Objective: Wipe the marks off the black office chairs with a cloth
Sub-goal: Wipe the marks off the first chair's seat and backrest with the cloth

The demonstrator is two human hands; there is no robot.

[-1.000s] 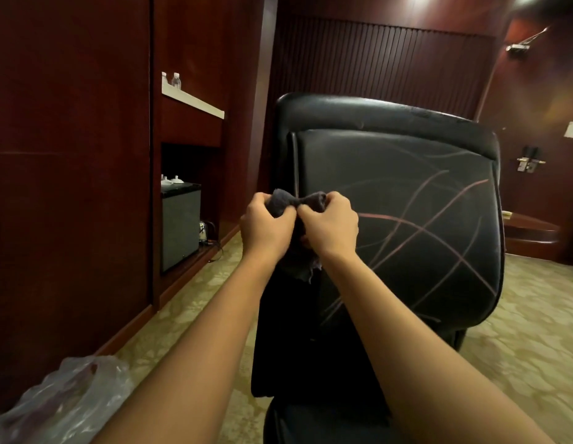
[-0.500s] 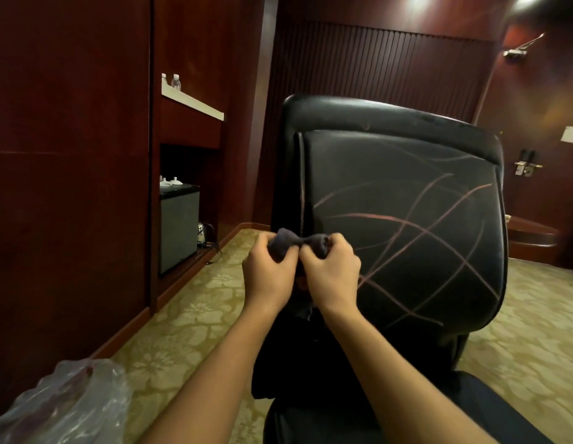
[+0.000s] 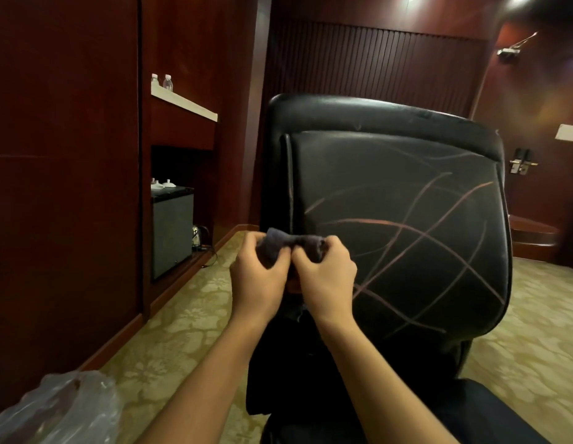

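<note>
One black office chair (image 3: 391, 193) fills the middle of the view, its backrest facing the camera and crossed by many pale pink marks (image 3: 407, 238), which run from the left seam to the lower right corner. Patterned carpet (image 3: 182, 331) lies under it, with dark wood wall panels (image 3: 64, 187) along the left. Both hands meet at the backrest's lower left edge: the left hand (image 3: 257, 283) and right hand (image 3: 325, 280) each have fingers curled round a bunched dark cloth (image 3: 288, 245), gripping it between them. A clear plastic bag (image 3: 54, 408) sits at the bottom left.
</note>
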